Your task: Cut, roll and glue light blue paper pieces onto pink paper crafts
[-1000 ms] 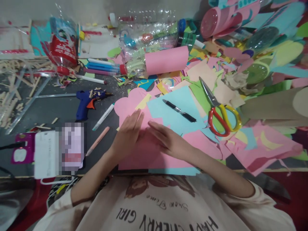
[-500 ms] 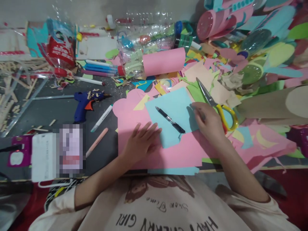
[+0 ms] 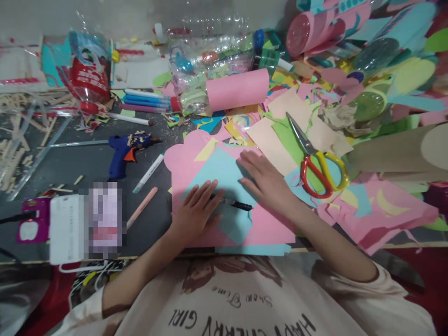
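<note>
The place looks like a craft workspace; whether it belongs to a home, school or studio cannot be told. Coloured paper scraps (image 3: 290,105) are heaped over the right side of a dark grey table (image 3: 86,161), with scissors (image 3: 311,151) lying among them. On the left are a blue glue gun (image 3: 120,153) and loose wooden sticks (image 3: 20,145). Farther back are felt-tip pens (image 3: 147,101) and a paper-wrapped plastic bottle (image 3: 238,89). Pink and pale blue sheets (image 3: 235,228) lie near.
</note>
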A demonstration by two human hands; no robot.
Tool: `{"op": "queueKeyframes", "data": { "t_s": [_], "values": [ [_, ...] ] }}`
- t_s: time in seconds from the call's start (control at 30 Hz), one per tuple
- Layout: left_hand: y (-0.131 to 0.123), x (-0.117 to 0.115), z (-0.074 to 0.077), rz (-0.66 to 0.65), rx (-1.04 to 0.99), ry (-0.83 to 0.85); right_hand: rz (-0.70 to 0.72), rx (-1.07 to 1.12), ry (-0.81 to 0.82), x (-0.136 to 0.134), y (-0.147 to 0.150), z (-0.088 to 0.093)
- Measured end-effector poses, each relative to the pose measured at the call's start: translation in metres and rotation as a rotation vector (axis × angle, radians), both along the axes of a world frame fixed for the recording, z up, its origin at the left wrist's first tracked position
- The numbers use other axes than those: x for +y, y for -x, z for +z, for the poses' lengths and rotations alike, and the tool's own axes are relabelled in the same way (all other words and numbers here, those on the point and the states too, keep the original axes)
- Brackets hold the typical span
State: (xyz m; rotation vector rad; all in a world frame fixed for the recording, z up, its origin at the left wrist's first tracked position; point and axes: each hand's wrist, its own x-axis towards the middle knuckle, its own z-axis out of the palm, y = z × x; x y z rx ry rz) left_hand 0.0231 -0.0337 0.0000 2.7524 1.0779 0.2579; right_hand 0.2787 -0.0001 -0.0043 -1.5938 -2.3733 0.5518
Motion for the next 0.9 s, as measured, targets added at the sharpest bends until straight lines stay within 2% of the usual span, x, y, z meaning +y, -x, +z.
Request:
{"op": "queueKeyframes", "data": {
  "t_s": [0.13,0.2,0.4,0.57,0.7,0.77,0.9],
  "values": [
    [0.0,0.001,-0.003,0.025,0.042,0.066,-0.224,0.077,-0.067,0.004,-0.018,0.003],
    [0.002,0.006,-0.004,0.044,0.049,0.061,-0.245,0.09,-0.061,-0.003,-0.024,0.003],
    [0.009,0.028,-0.002,0.125,0.065,0.088,-0.155,0.002,-0.013,-0.024,-0.03,-0.001],
    [0.019,0.029,-0.003,0.204,0.106,0.059,-0.117,-0.085,-0.037,-0.034,-0.035,-0.003],
    [0.028,0.023,-0.006,0.293,0.1,0.011,0.127,-0.07,-0.02,-0.056,-0.035,-0.003],
    [0.029,0.022,-0.007,0.296,0.094,-0.013,0.191,-0.081,-0.011,-0.066,-0.032,-0.005],
    [0.023,0.02,-0.008,0.216,0.057,-0.034,0.148,-0.056,-0.038,-0.069,-0.027,-0.007]
  ]
}}
